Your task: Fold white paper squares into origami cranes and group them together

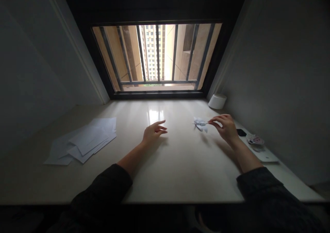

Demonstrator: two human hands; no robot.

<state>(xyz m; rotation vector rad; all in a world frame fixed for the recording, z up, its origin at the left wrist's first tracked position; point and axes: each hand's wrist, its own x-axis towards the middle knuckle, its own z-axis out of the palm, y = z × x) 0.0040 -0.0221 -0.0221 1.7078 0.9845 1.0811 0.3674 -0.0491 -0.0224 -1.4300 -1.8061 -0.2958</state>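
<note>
My right hand [225,128] pinches a small folded white paper figure [199,124] at one end between thumb and forefinger, just above the pale desk [180,178]. The figure has several pointed flaps, and its exact shape is hard to tell. My left hand [154,132] hovers or rests near the middle of the desk, fingers apart, holding nothing. Nearest to it, some way off to the left, lies a loose pile of white paper sheets [85,141].
A barred window [157,55] stands at the far edge of the desk, with a white cylindrical container [217,101] near its right corner. Along the right wall lie a small black object [241,132], a round pink-and-white item [255,140] and a flat white object [265,156].
</note>
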